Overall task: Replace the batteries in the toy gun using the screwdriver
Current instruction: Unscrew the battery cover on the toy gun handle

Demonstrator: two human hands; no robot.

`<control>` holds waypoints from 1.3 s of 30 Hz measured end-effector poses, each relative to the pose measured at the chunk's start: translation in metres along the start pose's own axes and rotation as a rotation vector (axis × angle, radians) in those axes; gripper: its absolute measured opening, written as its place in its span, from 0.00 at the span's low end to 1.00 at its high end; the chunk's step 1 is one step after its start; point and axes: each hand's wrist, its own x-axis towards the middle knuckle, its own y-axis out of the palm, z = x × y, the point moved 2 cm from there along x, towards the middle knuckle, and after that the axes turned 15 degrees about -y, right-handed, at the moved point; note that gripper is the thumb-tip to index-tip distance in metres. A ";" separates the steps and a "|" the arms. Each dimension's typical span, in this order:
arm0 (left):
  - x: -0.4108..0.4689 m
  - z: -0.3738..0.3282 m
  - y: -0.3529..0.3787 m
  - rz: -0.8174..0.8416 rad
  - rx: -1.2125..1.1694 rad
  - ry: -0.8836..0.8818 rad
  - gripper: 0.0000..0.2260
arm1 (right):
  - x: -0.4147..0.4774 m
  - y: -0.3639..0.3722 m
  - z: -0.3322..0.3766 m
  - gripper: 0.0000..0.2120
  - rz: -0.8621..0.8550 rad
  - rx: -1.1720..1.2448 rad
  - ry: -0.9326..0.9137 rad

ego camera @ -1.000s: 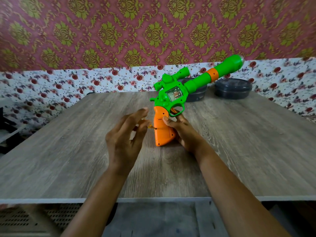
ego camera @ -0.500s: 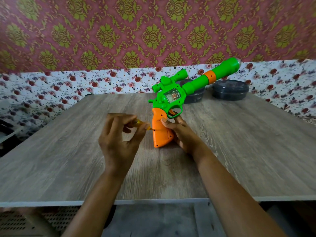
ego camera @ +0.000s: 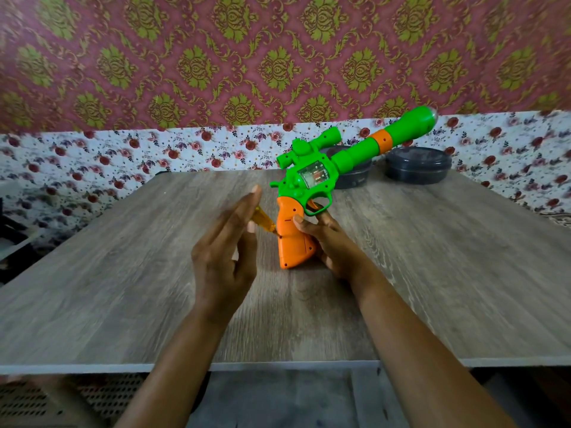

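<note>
Patterned wallpaper (ego camera: 278, 57) backs a grey wood-grain surface (ego camera: 123, 288). Near the surface's middle the toy gun (ego camera: 312, 177) stands on its orange grip, barrel angled up toward the far right corner. The right hand (ego camera: 333, 242) has its fingers clamped on the grip. The left hand (ego camera: 222, 261), fingers straight and together, pinches the yellow screwdriver (ego camera: 262, 219) against its thumb, tip at the grip. Two dark round containers (ego camera: 417, 168) sit at the far edge.

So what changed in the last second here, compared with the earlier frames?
The left hand, curled round the screwdriver half a second ago, has straightened its fingers and now pinches the yellow handle between thumb and fingers. Unchanged: its tip at the toy gun grip, the right hand holding that grip, the gun standing butt-down on the table.
</note>
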 end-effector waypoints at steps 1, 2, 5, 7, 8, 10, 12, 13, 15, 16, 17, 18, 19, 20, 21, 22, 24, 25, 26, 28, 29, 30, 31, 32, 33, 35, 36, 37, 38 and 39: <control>0.000 0.001 0.000 0.009 -0.006 0.003 0.14 | 0.000 0.000 0.000 0.23 0.003 0.001 -0.003; 0.000 0.003 -0.001 0.016 -0.011 0.003 0.15 | -0.001 0.000 0.001 0.22 0.003 0.005 -0.007; -0.001 0.005 -0.001 0.033 -0.014 0.002 0.17 | -0.001 0.001 0.002 0.21 0.004 0.031 -0.011; 0.000 0.004 -0.001 0.035 -0.016 0.006 0.15 | -0.002 0.001 0.003 0.21 0.014 0.033 -0.011; 0.000 0.003 -0.001 0.032 -0.017 0.008 0.14 | -0.003 0.001 0.004 0.20 0.018 0.031 -0.009; 0.000 0.003 -0.002 0.020 -0.027 -0.003 0.13 | -0.003 0.001 0.005 0.19 0.019 0.029 -0.006; 0.000 0.004 -0.002 0.005 -0.037 -0.031 0.12 | -0.003 0.001 0.006 0.19 0.015 0.030 -0.004; 0.000 0.004 -0.002 -0.003 -0.036 -0.047 0.12 | -0.003 0.001 0.006 0.19 0.013 0.030 -0.005; -0.001 0.004 -0.002 -0.021 -0.028 -0.077 0.13 | -0.003 0.002 0.006 0.18 0.007 0.035 -0.008; -0.001 0.004 -0.002 -0.029 -0.032 -0.087 0.13 | -0.003 0.002 0.006 0.18 0.009 0.037 -0.010; -0.001 0.004 -0.002 -0.036 -0.046 -0.093 0.12 | -0.003 0.001 0.006 0.18 0.012 0.037 -0.011; -0.001 0.003 -0.002 -0.044 -0.069 -0.096 0.12 | -0.003 0.001 0.006 0.18 0.017 0.032 -0.012; -0.001 0.003 -0.003 -0.053 -0.100 -0.098 0.12 | -0.003 0.000 0.006 0.18 0.020 0.027 -0.012; -0.001 0.003 -0.003 -0.060 -0.135 -0.106 0.12 | -0.003 0.000 0.005 0.18 0.022 0.025 -0.012; -0.002 0.002 -0.003 -0.064 -0.167 -0.123 0.12 | -0.003 -0.001 0.005 0.18 0.024 0.028 -0.012; -0.002 0.002 -0.003 -0.063 -0.185 -0.144 0.13 | -0.003 -0.001 0.004 0.18 0.027 0.029 -0.013; -0.002 0.001 -0.003 -0.062 -0.155 -0.162 0.14 | -0.003 0.000 0.004 0.18 0.033 0.026 -0.014; -0.002 0.002 -0.003 -0.061 -0.122 -0.152 0.15 | -0.002 0.001 0.004 0.18 0.031 0.025 -0.012; -0.001 0.002 -0.003 -0.058 -0.095 -0.134 0.15 | -0.002 0.001 0.003 0.17 0.026 0.026 -0.009; 0.000 0.001 -0.004 -0.044 -0.056 -0.090 0.13 | -0.001 0.000 0.002 0.17 0.015 0.022 -0.001; 0.000 0.000 -0.003 -0.035 -0.035 -0.059 0.13 | 0.000 0.000 0.001 0.18 0.016 0.019 0.002; -0.001 -0.001 -0.003 -0.022 -0.018 -0.029 0.13 | 0.000 0.000 0.000 0.18 0.019 0.021 0.002; -0.001 -0.002 -0.002 -0.007 -0.007 -0.009 0.14 | 0.000 0.000 0.000 0.18 0.022 0.026 0.000; -0.001 -0.003 -0.002 0.002 0.002 0.003 0.15 | 0.000 0.000 0.000 0.18 0.023 0.030 -0.004; -0.001 -0.002 -0.002 -0.001 0.014 0.009 0.15 | 0.000 0.000 0.000 0.18 0.025 0.031 -0.007; -0.001 -0.001 -0.002 -0.029 0.037 0.012 0.14 | 0.001 0.000 0.000 0.18 0.027 0.032 -0.004; -0.001 0.000 -0.002 -0.043 0.042 0.010 0.14 | 0.001 0.000 0.000 0.18 0.027 0.033 -0.001; -0.001 0.001 -0.002 -0.053 0.040 0.007 0.13 | 0.001 0.000 0.000 0.18 0.024 0.034 0.001; -0.001 0.001 -0.002 -0.062 0.031 0.002 0.12 | 0.001 0.000 0.000 0.18 0.020 0.037 0.003; -0.001 0.002 -0.002 -0.072 0.014 -0.007 0.11 | 0.001 -0.001 0.000 0.18 0.019 0.036 0.003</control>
